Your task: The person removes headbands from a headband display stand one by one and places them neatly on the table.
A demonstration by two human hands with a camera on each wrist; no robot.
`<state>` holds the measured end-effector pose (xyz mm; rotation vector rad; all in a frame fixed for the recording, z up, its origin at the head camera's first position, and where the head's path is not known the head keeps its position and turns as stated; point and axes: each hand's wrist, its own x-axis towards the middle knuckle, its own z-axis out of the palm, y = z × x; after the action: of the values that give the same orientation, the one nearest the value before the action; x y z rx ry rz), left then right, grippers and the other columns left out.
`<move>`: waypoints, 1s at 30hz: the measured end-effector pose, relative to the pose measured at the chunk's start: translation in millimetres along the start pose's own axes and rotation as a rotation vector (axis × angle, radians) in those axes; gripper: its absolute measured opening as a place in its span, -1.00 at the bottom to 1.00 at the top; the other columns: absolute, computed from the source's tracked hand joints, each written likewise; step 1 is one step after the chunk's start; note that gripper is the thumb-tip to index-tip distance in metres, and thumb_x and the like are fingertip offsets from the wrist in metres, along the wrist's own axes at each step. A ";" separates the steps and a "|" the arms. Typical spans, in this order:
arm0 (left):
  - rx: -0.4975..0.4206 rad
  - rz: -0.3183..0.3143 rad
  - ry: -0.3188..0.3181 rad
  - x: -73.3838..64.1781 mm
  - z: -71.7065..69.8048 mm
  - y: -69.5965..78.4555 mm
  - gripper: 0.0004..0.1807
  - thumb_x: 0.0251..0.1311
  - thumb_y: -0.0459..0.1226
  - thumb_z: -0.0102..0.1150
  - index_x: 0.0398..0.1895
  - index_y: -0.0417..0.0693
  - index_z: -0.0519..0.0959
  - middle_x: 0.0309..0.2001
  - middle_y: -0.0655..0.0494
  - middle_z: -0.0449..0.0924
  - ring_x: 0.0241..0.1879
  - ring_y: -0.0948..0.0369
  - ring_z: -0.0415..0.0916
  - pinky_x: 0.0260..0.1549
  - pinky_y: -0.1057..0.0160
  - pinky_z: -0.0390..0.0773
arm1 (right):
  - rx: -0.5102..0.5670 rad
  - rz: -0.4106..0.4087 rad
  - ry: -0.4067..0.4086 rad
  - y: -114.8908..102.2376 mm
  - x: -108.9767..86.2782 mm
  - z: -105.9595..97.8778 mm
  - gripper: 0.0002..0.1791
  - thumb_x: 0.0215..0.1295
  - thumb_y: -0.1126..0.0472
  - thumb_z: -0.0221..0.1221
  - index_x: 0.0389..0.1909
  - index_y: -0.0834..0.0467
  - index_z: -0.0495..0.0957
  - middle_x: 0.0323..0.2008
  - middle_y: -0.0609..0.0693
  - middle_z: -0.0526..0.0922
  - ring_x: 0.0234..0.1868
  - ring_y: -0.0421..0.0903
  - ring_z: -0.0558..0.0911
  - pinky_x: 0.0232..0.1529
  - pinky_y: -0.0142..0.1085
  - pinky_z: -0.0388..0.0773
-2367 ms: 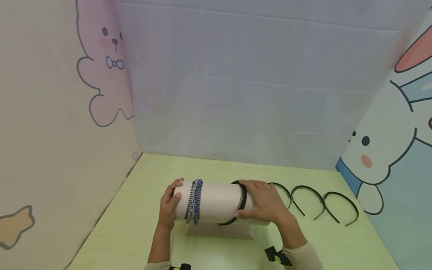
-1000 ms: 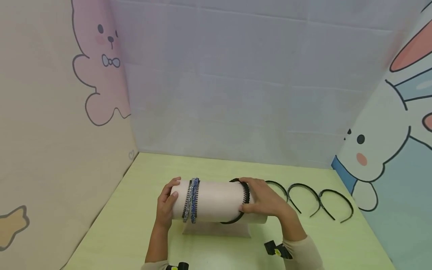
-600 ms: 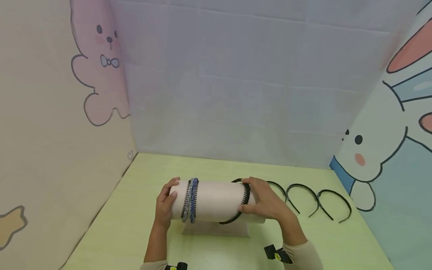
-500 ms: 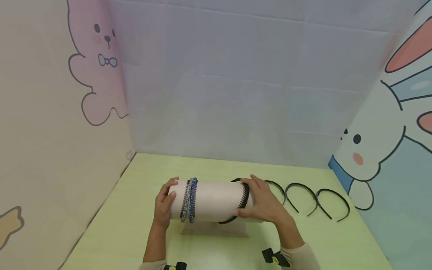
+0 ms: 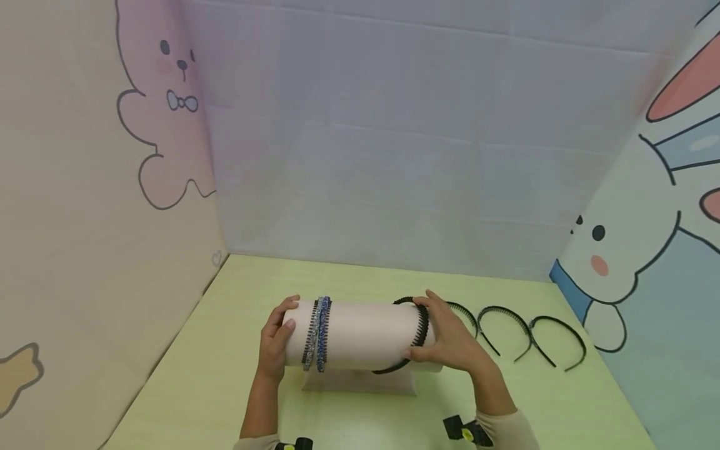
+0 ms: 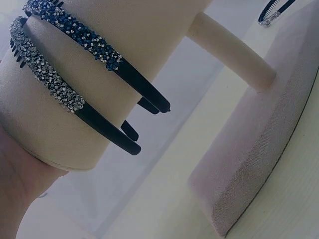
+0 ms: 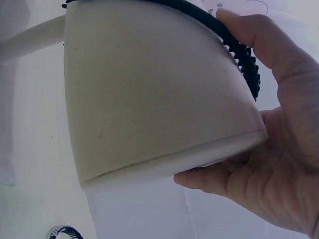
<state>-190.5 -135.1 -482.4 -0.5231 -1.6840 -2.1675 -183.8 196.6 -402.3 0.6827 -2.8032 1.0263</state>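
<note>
A pale padded roll on a stand, a headband display (image 5: 365, 334), lies sideways in front of me in the head view. My left hand (image 5: 274, 347) grips its left end, thumb in front. Near that end a silver glittery headband (image 6: 52, 79) and a blue glittery headband (image 6: 84, 35) sit side by side around the roll. A black toothed headband (image 5: 422, 328) is around the right part. My right hand (image 5: 450, 340) holds it by its edge with thumb and forefinger; in the right wrist view, another finger lies by the roll's end face.
Several headbands lie in a row on the table right of the stand, including a middle one (image 5: 506, 309) and an outer one (image 5: 568, 325). The display's base (image 5: 360, 382) rests on the pale green table (image 5: 185, 387). Printed walls (image 5: 360, 187) stand behind and at both sides.
The black headband has moved rightward along the roll together with my right hand. My left hand and the two glittery headbands keep their places on the roll.
</note>
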 end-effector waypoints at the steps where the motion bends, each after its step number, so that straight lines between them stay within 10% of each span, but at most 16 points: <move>1: 0.002 0.003 -0.002 0.1 0.1 0.4 -0.72 0.32 -0.43 -0.23 0.04 -0.38 0.31 0.22 -0.27 0.21 0.06 0.10 0.36 -0.15 0.28 0.45 | 0.014 0.007 0.002 1.9 -0.8 -0.6 -0.03 -0.20 -0.13 0.42 0.26 0.14 0.25 0.35 0.27 0.06 0.25 0.32 0.18 0.00 0.23 0.24; 12: -0.018 0.002 -0.017 -2.2 -0.1 1.1 -0.71 0.32 -0.43 -0.23 0.05 -0.41 0.30 0.25 -0.30 0.16 0.10 0.10 0.33 -0.12 0.28 0.43 | 0.315 0.028 0.030 21.9 -13.3 1.9 -0.06 -0.11 0.07 0.44 0.30 0.16 0.18 0.40 0.11 0.01 0.29 0.22 0.17 -0.11 0.07 0.42; 30: -0.013 0.019 -0.012 -2.1 0.2 -1.6 -0.72 0.32 -0.43 -0.24 0.05 -0.39 0.31 0.24 -0.30 0.18 0.10 0.08 0.33 -0.13 0.26 0.44 | 0.677 -0.154 0.022 42.9 -16.2 3.1 -0.14 -0.05 0.50 0.31 0.24 0.43 0.02 0.36 0.31 -0.03 0.30 0.28 0.08 -0.07 -0.19 0.47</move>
<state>-189.3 -134.4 -484.8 -0.5548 -1.6662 -2.1674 -187.6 229.8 -433.8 0.9052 -2.3006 1.9432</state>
